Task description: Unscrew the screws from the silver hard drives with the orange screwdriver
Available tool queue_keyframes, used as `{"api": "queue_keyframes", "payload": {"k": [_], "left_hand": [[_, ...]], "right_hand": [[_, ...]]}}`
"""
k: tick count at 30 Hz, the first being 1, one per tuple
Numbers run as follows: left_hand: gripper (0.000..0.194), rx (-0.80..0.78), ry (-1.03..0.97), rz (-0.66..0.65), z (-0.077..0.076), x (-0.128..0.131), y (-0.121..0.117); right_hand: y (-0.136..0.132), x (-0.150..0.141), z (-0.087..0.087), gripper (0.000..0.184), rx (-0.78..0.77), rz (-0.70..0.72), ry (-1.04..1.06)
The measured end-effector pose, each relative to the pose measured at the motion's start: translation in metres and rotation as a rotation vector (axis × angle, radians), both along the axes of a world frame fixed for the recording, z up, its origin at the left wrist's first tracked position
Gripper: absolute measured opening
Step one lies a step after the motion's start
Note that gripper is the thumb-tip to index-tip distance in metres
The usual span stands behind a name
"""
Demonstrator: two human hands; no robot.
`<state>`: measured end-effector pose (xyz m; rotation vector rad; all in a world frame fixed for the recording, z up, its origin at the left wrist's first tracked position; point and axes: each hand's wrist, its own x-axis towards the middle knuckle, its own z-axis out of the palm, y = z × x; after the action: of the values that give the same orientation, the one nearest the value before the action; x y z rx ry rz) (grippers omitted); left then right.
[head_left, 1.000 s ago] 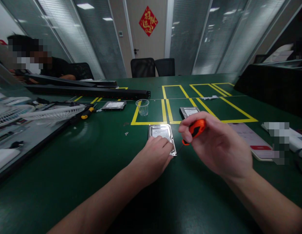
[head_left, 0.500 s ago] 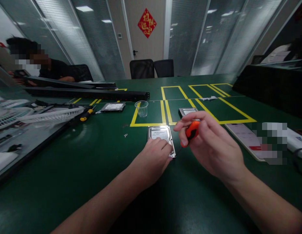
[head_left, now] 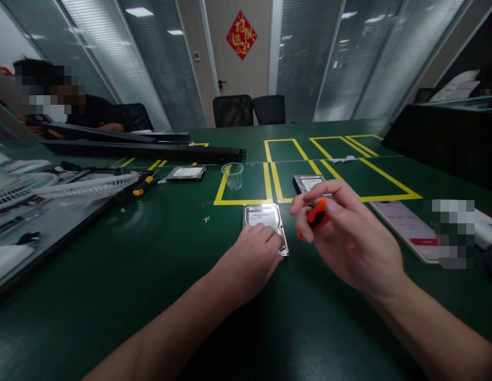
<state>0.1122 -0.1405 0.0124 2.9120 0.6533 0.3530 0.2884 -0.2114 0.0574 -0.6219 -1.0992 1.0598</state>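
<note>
Two bare forearms reach forward over a dark green table (head_left: 151, 307). The left hand (head_left: 256, 256) clasps the near end of a silver hard drive (head_left: 265, 214), its fingers bent over the top and its thumb by the near right corner; the drive lies flat on the table, label up, in the middle of the view. Just to its right, the right hand (head_left: 355, 243) is raised above the table, palm turned partly inward, pinching the orange-and-black handle of a screwdriver (head_left: 319, 213) between thumb and curled fingers; its shaft is too faint to make out. To the right lies a phone (head_left: 404, 230) with a lit screen, and left of the drive sits a small cluster of tiny pale pieces (head_left: 207, 219). Beyond the drive, yellow tape (head_left: 242, 202) marks out boxes. A second hard drive (head_left: 308, 182) lies there, partly behind the right hand's fingers, and a clear plastic cup (head_left: 234, 178) stands at the left tape line. Farther left are a third hard drive (head_left: 186, 173) and long black bars (head_left: 151, 150). Behind the bars sits a person in dark clothing (head_left: 97, 112); black chairs (head_left: 233, 111) stand before a door (head_left: 252, 79) bearing a red diamond sign (head_left: 241, 35).
</note>
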Motion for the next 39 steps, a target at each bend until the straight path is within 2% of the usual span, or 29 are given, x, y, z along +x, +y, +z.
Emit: {"api": "queue_keyframes", "payload": {"k": [2, 4, 10, 15, 19, 20, 26, 31, 35, 37, 39], "left_hand": [[0.010, -0.001, 0.000, 0.005, -0.0004, 0.0001, 0.0004], [0.011, -0.001, -0.006, 0.002, -0.0009, 0.0001, 0.0008], [0.011, 0.017, -0.025, -0.004, -0.0018, -0.0004, 0.0011], [0.008, 0.033, -0.012, -0.010, -0.0010, 0.0004, 0.0010], [0.009, 0.027, -0.012, -0.005, -0.0014, 0.0001, 0.0013], [0.009, 0.024, -0.013, -0.003, -0.0018, -0.0001, 0.0013], [0.009, 0.020, -0.027, -0.002, -0.0026, -0.0010, 0.0011], [0.008, 0.016, -0.023, -0.003, -0.0019, -0.0007, 0.0009], [0.010, 0.014, -0.014, 0.000, -0.0018, -0.0003, 0.0011], [0.011, 0.013, -0.011, 0.002, -0.0015, -0.0003, 0.0011], [0.012, 0.005, -0.013, 0.003, -0.0012, -0.0003, 0.0009]], "right_hand": [[-0.0001, 0.0019, 0.0005, 0.027, 0.005, 0.008, -0.004], [0.0000, 0.0037, 0.0003, 0.035, 0.013, 0.002, -0.025], [0.0011, 0.0025, -0.0028, 0.010, 0.016, 0.006, -0.018], [0.0004, 0.0006, -0.0017, 0.005, 0.003, 0.004, -0.016], [-0.0005, 0.0030, -0.0007, 0.032, 0.004, 0.023, -0.017], [-0.0006, 0.0036, -0.0010, 0.033, 0.002, 0.022, -0.021], [0.0000, 0.0022, -0.0032, 0.006, 0.010, 0.008, -0.018], [-0.0011, 0.0006, -0.0017, 0.005, -0.008, 0.015, -0.020], [-0.0008, 0.0027, -0.0008, 0.036, 0.007, 0.022, -0.027], [-0.0006, 0.0036, -0.0011, 0.033, 0.010, 0.016, -0.034], [-0.0006, 0.0037, -0.0017, 0.022, 0.007, 0.014, -0.033]]}}
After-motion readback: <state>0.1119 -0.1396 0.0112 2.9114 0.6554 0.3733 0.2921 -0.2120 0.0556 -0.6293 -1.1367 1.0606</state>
